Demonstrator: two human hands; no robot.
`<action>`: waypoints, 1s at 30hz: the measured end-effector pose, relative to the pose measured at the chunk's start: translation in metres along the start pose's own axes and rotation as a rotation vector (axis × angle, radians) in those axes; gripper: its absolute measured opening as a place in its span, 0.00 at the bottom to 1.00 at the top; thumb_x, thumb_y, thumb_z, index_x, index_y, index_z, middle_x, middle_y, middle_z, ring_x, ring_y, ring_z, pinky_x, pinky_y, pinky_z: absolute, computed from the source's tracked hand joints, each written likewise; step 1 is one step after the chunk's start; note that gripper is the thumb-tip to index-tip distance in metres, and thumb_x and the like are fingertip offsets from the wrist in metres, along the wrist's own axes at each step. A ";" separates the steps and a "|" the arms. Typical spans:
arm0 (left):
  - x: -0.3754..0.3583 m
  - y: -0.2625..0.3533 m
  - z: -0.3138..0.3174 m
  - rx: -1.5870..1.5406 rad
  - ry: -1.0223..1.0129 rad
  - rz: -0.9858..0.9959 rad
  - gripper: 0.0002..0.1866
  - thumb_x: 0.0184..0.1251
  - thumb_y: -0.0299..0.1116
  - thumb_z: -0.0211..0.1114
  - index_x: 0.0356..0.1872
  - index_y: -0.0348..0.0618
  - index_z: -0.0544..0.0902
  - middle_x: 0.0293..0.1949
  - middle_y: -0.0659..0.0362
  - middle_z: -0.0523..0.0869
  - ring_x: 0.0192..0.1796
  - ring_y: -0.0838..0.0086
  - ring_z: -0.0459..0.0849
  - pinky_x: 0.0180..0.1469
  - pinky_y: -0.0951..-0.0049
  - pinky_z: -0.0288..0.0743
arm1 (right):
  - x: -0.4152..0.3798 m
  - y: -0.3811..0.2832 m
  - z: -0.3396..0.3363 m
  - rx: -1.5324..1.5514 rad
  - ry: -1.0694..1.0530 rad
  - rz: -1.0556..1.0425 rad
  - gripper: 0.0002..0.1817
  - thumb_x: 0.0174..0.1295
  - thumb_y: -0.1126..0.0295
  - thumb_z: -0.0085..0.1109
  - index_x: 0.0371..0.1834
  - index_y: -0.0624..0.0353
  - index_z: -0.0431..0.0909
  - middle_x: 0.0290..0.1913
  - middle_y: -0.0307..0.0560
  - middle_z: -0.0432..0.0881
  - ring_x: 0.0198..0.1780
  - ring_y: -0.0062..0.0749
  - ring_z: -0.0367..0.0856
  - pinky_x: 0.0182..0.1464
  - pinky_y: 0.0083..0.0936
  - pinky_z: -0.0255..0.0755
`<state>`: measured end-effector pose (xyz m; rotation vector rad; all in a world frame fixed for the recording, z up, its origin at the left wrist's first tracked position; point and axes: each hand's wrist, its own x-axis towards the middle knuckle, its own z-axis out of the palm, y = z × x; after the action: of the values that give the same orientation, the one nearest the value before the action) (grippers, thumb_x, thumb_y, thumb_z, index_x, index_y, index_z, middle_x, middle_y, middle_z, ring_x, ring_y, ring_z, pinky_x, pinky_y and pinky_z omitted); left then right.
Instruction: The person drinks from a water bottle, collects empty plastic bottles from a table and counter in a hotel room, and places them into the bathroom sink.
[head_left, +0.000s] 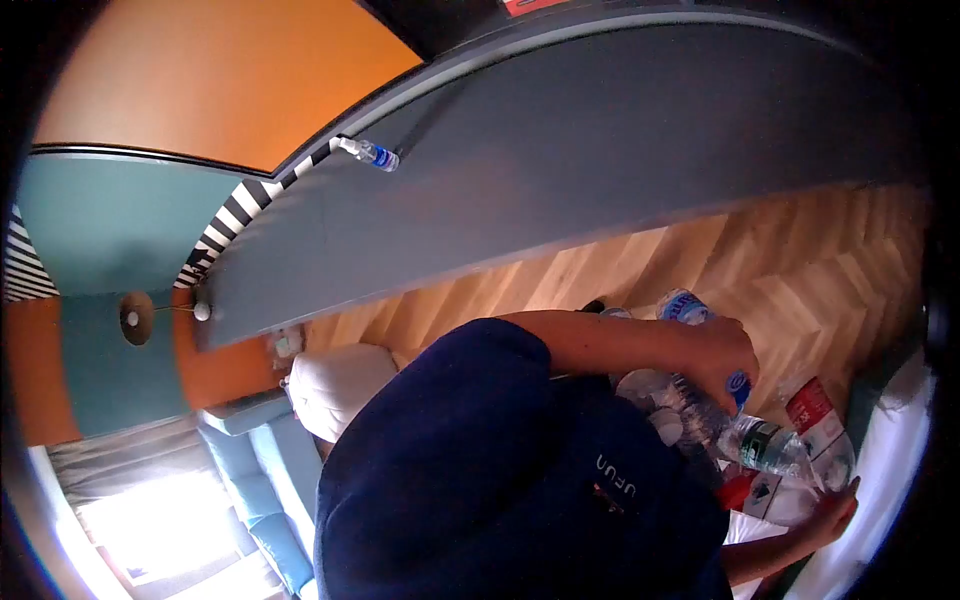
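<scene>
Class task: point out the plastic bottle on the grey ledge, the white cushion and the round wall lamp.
plastic bottle (376,154), head view, its blue label.
white cushion (338,385), head view, its middle.
round wall lamp (136,318), head view, its disc.

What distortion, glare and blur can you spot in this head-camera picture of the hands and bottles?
Head view: fisheye lens bends the grey wall into an arc, with dark corners; the window at lower left is blown out white; the plastic bottles by the hand are soft and smeared.

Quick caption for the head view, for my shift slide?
Person in a navy top gathers empty plastic bottles over a herringbone wood floor, one hand gripping a bottle, the other beneath.
</scene>
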<state>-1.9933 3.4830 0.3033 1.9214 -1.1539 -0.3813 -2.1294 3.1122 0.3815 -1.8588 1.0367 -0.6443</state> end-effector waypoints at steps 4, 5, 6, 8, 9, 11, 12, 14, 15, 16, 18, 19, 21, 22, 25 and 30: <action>0.051 -0.015 0.010 0.008 0.077 -0.020 0.24 0.37 0.55 0.71 0.34 0.52 0.85 0.31 0.56 0.85 0.37 0.58 0.82 0.40 0.58 0.71 | 0.060 -0.005 0.034 0.195 -0.112 0.001 0.17 0.62 0.60 0.58 0.40 0.67 0.78 0.33 0.50 0.77 0.35 0.34 0.76 0.36 0.28 0.74; 0.064 -0.014 0.013 0.014 0.093 -0.052 0.23 0.39 0.55 0.71 0.35 0.51 0.84 0.32 0.57 0.85 0.38 0.58 0.81 0.42 0.58 0.70 | 0.078 -0.004 0.039 0.259 -0.167 -0.029 0.16 0.62 0.61 0.59 0.39 0.67 0.78 0.33 0.49 0.77 0.34 0.35 0.76 0.35 0.28 0.74; 0.079 -0.006 0.017 0.016 0.098 -0.062 0.23 0.39 0.55 0.71 0.35 0.51 0.84 0.32 0.57 0.85 0.38 0.58 0.81 0.42 0.58 0.70 | 0.107 0.005 0.038 0.186 -0.162 -0.018 0.17 0.61 0.60 0.60 0.40 0.66 0.78 0.35 0.48 0.78 0.37 0.33 0.75 0.40 0.28 0.73; 0.111 0.003 0.018 0.043 0.066 -0.113 0.23 0.40 0.55 0.71 0.35 0.51 0.84 0.33 0.57 0.85 0.40 0.58 0.81 0.44 0.58 0.70 | 0.145 0.007 0.043 0.148 -0.264 -0.052 0.17 0.60 0.59 0.61 0.42 0.62 0.80 0.39 0.46 0.79 0.42 0.31 0.75 0.48 0.26 0.70; 0.125 0.006 0.021 0.052 0.069 -0.121 0.23 0.40 0.55 0.71 0.35 0.51 0.84 0.33 0.57 0.85 0.40 0.58 0.81 0.44 0.58 0.70 | 0.166 0.010 0.047 0.156 -0.273 -0.052 0.17 0.60 0.59 0.61 0.42 0.62 0.80 0.39 0.46 0.79 0.42 0.31 0.75 0.48 0.26 0.70; 0.153 0.013 0.026 0.065 0.068 -0.171 0.23 0.40 0.54 0.71 0.36 0.51 0.84 0.34 0.57 0.85 0.41 0.58 0.81 0.45 0.58 0.70 | 0.206 0.018 0.057 0.286 -0.284 -0.126 0.14 0.60 0.64 0.62 0.40 0.66 0.78 0.37 0.49 0.79 0.36 0.34 0.76 0.37 0.28 0.74; 0.166 0.014 0.031 0.072 0.069 -0.175 0.23 0.40 0.54 0.71 0.36 0.51 0.84 0.34 0.57 0.85 0.41 0.58 0.81 0.45 0.58 0.70 | 0.188 -0.016 0.065 0.321 -0.269 -0.161 0.15 0.59 0.64 0.62 0.41 0.65 0.78 0.38 0.48 0.79 0.37 0.33 0.76 0.41 0.26 0.74; 0.190 0.016 0.042 0.054 0.154 -0.137 0.24 0.40 0.54 0.71 0.36 0.51 0.84 0.35 0.56 0.85 0.43 0.58 0.80 0.46 0.57 0.70 | 0.208 -0.040 0.065 0.160 -0.192 -0.133 0.15 0.59 0.64 0.62 0.42 0.65 0.78 0.37 0.48 0.79 0.37 0.33 0.76 0.42 0.26 0.74; 0.201 0.015 0.045 0.057 0.157 -0.138 0.24 0.40 0.54 0.71 0.36 0.51 0.84 0.35 0.56 0.85 0.43 0.58 0.80 0.46 0.57 0.70 | 0.219 -0.044 0.065 -0.004 -0.111 -0.107 0.15 0.60 0.63 0.62 0.43 0.64 0.78 0.37 0.47 0.79 0.37 0.33 0.76 0.43 0.26 0.74; 0.213 0.017 0.048 0.029 0.173 -0.109 0.24 0.40 0.54 0.71 0.37 0.51 0.84 0.36 0.56 0.85 0.43 0.58 0.80 0.46 0.58 0.70 | 0.232 -0.042 0.060 -0.002 -0.110 -0.111 0.15 0.60 0.63 0.62 0.43 0.64 0.78 0.37 0.47 0.79 0.37 0.33 0.76 0.43 0.26 0.74; 0.235 0.014 0.054 0.006 0.193 -0.080 0.24 0.39 0.54 0.71 0.37 0.50 0.84 0.36 0.56 0.85 0.43 0.58 0.81 0.46 0.58 0.70 | 0.258 -0.036 0.055 0.262 -0.147 -0.199 0.15 0.59 0.62 0.62 0.42 0.63 0.79 0.36 0.46 0.78 0.36 0.32 0.75 0.41 0.25 0.73; 0.246 0.011 0.057 0.015 0.198 -0.066 0.25 0.39 0.54 0.71 0.37 0.50 0.84 0.36 0.56 0.85 0.42 0.58 0.81 0.46 0.58 0.70 | 0.268 -0.035 0.052 0.265 -0.149 -0.202 0.15 0.59 0.62 0.62 0.42 0.63 0.79 0.36 0.46 0.78 0.36 0.32 0.75 0.41 0.25 0.73; 0.264 0.009 0.057 0.025 0.202 -0.048 0.25 0.38 0.54 0.72 0.37 0.50 0.84 0.36 0.56 0.85 0.42 0.58 0.81 0.46 0.58 0.70 | 0.277 -0.047 0.046 0.208 -0.090 -0.191 0.15 0.59 0.62 0.62 0.40 0.63 0.80 0.35 0.46 0.78 0.35 0.31 0.74 0.40 0.26 0.72; 0.275 0.007 0.056 0.001 0.176 -0.030 0.25 0.38 0.54 0.72 0.37 0.50 0.84 0.36 0.56 0.85 0.41 0.57 0.81 0.46 0.58 0.70 | 0.281 -0.055 0.044 0.124 -0.054 -0.171 0.14 0.60 0.62 0.62 0.39 0.63 0.80 0.32 0.45 0.77 0.35 0.30 0.74 0.40 0.25 0.72; 0.308 0.008 0.052 -0.005 0.099 -0.025 0.25 0.38 0.53 0.72 0.38 0.50 0.84 0.35 0.55 0.85 0.40 0.56 0.82 0.44 0.58 0.70 | 0.336 -0.017 0.023 0.142 0.004 -0.073 0.15 0.60 0.61 0.61 0.36 0.65 0.79 0.29 0.46 0.77 0.33 0.29 0.73 0.39 0.26 0.72; 0.372 -0.007 0.060 -0.020 -0.025 0.067 0.24 0.39 0.53 0.72 0.37 0.51 0.84 0.32 0.54 0.85 0.37 0.55 0.82 0.39 0.56 0.71 | 0.363 0.006 -0.010 0.060 0.011 -0.114 0.17 0.64 0.61 0.56 0.34 0.68 0.77 0.24 0.47 0.74 0.26 0.28 0.72 0.30 0.31 0.77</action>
<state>-1.8296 3.1439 0.3188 1.8599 -1.2233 -0.3802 -1.9524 2.7955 0.3876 -1.8737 0.9137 -0.7450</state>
